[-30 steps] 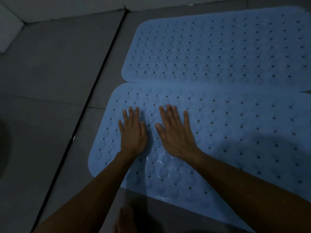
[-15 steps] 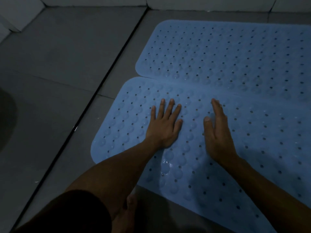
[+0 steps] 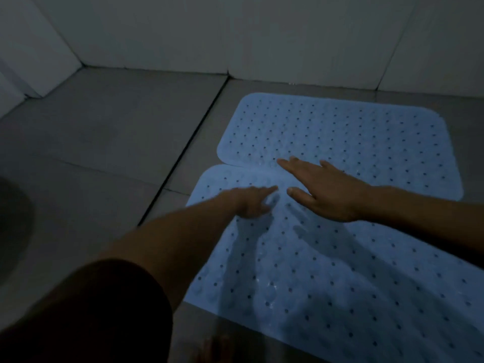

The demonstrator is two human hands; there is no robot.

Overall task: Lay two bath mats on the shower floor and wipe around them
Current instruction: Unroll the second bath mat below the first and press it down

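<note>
Pressing our flat, spread right hand (image 3: 324,191) across the seam; near perforated blue rubber mat (image 3: 327,279) is running rightward, left hand (image 3: 252,203) (blurred, fingers unclear) beside it.

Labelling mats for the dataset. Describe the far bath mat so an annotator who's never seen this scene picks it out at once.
Start at the pale wall at the back of the grey tiled floor. Just in front of it lies the far mat, light blue with rows of small holes. Unlike the near mat, which runs out of frame toward the person, its outline is almost fully visible, and only the right hand reaches its near edge.
</note>
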